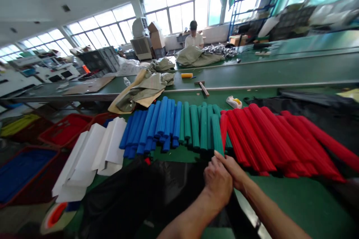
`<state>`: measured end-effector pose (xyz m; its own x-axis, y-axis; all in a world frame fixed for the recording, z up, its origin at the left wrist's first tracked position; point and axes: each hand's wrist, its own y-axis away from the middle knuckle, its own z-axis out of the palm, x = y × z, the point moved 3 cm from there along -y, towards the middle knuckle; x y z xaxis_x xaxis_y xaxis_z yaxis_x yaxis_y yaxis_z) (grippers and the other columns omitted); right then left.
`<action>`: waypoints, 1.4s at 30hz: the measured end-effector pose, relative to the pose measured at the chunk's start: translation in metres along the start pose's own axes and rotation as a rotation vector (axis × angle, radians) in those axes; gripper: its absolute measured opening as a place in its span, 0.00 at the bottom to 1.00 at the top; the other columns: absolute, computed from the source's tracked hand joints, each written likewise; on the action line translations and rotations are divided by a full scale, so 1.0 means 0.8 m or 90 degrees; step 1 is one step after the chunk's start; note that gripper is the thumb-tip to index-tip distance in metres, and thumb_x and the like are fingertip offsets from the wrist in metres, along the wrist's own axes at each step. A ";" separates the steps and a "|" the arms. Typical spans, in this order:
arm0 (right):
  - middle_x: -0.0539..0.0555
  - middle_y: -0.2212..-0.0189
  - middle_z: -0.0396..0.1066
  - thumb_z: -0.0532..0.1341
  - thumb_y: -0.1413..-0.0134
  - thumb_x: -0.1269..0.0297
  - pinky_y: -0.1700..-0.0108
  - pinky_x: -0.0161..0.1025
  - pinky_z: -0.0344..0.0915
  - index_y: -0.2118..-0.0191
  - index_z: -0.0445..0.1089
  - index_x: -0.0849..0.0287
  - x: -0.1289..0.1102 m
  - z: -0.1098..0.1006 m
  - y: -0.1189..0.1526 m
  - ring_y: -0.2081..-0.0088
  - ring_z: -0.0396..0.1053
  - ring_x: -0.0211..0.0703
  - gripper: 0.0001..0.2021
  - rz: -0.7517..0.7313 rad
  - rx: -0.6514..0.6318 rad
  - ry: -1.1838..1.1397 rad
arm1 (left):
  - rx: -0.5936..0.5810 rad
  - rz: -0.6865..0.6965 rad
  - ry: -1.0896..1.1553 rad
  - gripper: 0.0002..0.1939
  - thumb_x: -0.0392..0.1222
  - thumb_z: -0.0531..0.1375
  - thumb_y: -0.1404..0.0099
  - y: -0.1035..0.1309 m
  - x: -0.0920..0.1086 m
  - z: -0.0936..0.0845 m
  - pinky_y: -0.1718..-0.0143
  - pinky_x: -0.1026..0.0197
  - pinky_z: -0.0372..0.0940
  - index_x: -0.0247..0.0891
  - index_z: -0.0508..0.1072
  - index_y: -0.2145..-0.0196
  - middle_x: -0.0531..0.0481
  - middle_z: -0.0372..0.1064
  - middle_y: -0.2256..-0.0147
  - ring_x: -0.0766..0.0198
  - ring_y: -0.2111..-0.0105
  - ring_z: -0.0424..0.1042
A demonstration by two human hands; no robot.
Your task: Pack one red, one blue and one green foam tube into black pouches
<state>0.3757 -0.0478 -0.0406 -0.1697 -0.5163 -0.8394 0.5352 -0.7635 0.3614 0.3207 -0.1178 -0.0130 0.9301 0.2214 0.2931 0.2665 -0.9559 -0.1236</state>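
Ribbed green tubes (195,127) lie side by side in the middle of the table, between blue tubes (151,121) on the left and longer red tubes (260,138) on the right. One green tube (217,132) stretches toward me, and its near end disappears behind my hands. My left hand (218,179) is closed in a fist just below that end; whatever lies inside it is hidden. Pressed against the left, my right hand (231,168) has its fingers closed at the tube's near end. Black sheeting (179,183) spreads under and left of my hands.
White folded cardboard pieces (109,145) lie on the left, beside red crates (64,129). Behind the tubes are a tape dispenser (234,102), a hammer (203,87) and khaki cloth (146,89). A co-worker (193,39) sits at the far table.
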 end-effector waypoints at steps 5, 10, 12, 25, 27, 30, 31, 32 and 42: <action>0.53 0.73 0.75 0.72 0.61 0.61 0.66 0.39 0.72 0.67 0.70 0.61 0.005 -0.003 -0.002 0.69 0.74 0.46 0.16 0.071 0.003 -0.080 | 0.031 0.065 -0.013 0.28 0.64 0.53 0.41 -0.045 -0.064 -0.059 0.61 0.54 0.65 0.41 0.72 0.53 0.44 0.69 0.62 0.54 0.61 0.69; 0.61 0.69 0.77 0.66 0.52 0.59 0.56 0.58 0.70 0.63 0.71 0.63 0.013 -0.023 -0.003 0.62 0.75 0.59 0.13 0.172 -0.035 -0.201 | 0.295 -0.343 -0.171 0.34 0.59 0.56 0.40 -0.101 -0.207 -0.167 0.55 0.48 0.62 0.30 0.63 0.45 0.35 0.65 0.52 0.46 0.52 0.64; 0.62 0.67 0.77 0.64 0.51 0.62 0.51 0.59 0.68 0.63 0.71 0.63 0.015 -0.028 -0.006 0.59 0.74 0.59 0.11 0.172 -0.039 -0.259 | 0.221 -0.394 -0.168 0.30 0.57 0.58 0.42 -0.120 -0.241 -0.178 0.55 0.49 0.62 0.28 0.69 0.50 0.34 0.66 0.52 0.46 0.52 0.66; 0.64 0.55 0.74 0.55 0.51 0.53 0.45 0.56 0.62 0.53 0.70 0.65 0.002 -0.042 0.001 0.49 0.69 0.58 0.24 0.029 -0.098 -0.365 | 0.135 -0.198 0.083 0.20 0.55 0.52 0.38 -0.052 -0.081 -0.132 0.65 0.59 0.61 0.37 0.76 0.69 0.44 0.73 0.68 0.57 0.66 0.72; 0.62 0.57 0.75 0.56 0.51 0.51 0.47 0.53 0.65 0.56 0.72 0.63 0.003 -0.042 0.003 0.50 0.70 0.57 0.23 0.019 -0.074 -0.312 | 0.078 -0.150 0.106 0.18 0.54 0.55 0.40 -0.031 -0.033 -0.088 0.65 0.59 0.61 0.37 0.75 0.68 0.44 0.71 0.67 0.57 0.66 0.72; 0.61 0.61 0.77 0.59 0.51 0.47 0.50 0.49 0.68 0.58 0.72 0.63 0.005 -0.041 0.004 0.52 0.71 0.56 0.23 0.032 -0.077 -0.234 | 0.056 -0.091 0.091 0.17 0.50 0.57 0.41 -0.011 0.017 -0.036 0.62 0.57 0.63 0.33 0.73 0.61 0.42 0.70 0.63 0.54 0.61 0.70; 0.61 0.62 0.77 0.61 0.52 0.47 0.51 0.49 0.69 0.59 0.72 0.64 0.004 -0.042 0.004 0.53 0.72 0.56 0.24 0.037 -0.084 -0.217 | 0.067 -0.072 0.070 0.18 0.48 0.57 0.40 -0.007 0.026 -0.025 0.60 0.56 0.63 0.30 0.72 0.59 0.41 0.69 0.62 0.53 0.59 0.69; 0.61 0.63 0.77 0.63 0.53 0.47 0.53 0.48 0.70 0.60 0.72 0.64 0.003 -0.043 0.004 0.54 0.72 0.55 0.24 0.039 -0.087 -0.202 | 0.081 -0.054 0.041 0.20 0.47 0.57 0.40 -0.004 0.033 -0.019 0.59 0.54 0.63 0.28 0.71 0.56 0.39 0.68 0.60 0.52 0.58 0.68; 0.52 0.75 0.76 0.69 0.55 0.64 0.66 0.35 0.73 0.65 0.71 0.63 -0.018 -0.063 0.006 0.72 0.74 0.42 0.11 0.014 -0.007 -0.217 | 0.107 0.137 -0.175 0.16 0.35 0.49 0.34 -0.006 0.067 -0.016 0.67 0.54 0.60 0.23 0.67 0.54 0.39 0.62 0.64 0.55 0.63 0.62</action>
<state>0.4228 -0.0247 -0.0474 -0.4244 -0.6337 -0.6467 0.5499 -0.7478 0.3719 0.3663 -0.1041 0.0157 0.9963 0.0840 -0.0190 0.0738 -0.9461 -0.3152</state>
